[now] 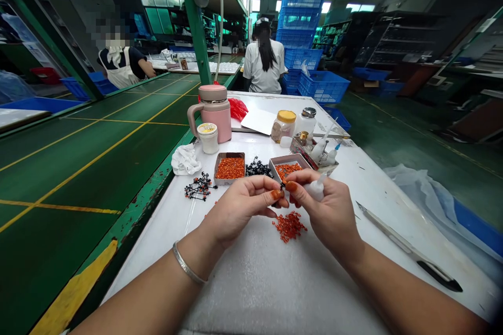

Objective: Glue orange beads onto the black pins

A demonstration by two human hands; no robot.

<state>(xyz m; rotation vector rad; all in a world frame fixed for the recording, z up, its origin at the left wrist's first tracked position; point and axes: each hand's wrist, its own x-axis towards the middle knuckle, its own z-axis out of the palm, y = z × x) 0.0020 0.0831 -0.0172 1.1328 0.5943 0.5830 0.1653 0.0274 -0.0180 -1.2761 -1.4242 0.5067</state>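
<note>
My left hand (245, 201) is closed, thumb and fingers pinching a small black part (282, 185) above the table. My right hand (332, 209) is closed too, its thumb and index fingertips meeting at the same part; its finer shape is hidden by the fingers. A small white squeeze bottle (315, 188) lies in the crook between my right thumb and index finger. Just below the hands is a loose pile of orange-red pieces (290, 226). Behind them, a left tray (215, 174) and a right tray (302, 158) hold similar pieces, with black parts (257, 167) between the trays.
Black parts with orange bits (198, 187) lie left, near a white cloth (186, 160). A pink mug (220, 118), jars (283, 125) and a bottle holder (328, 162) stand behind. A craft knife (408, 246) lies right. A green conveyor (129, 136) runs left; two people sit farther off.
</note>
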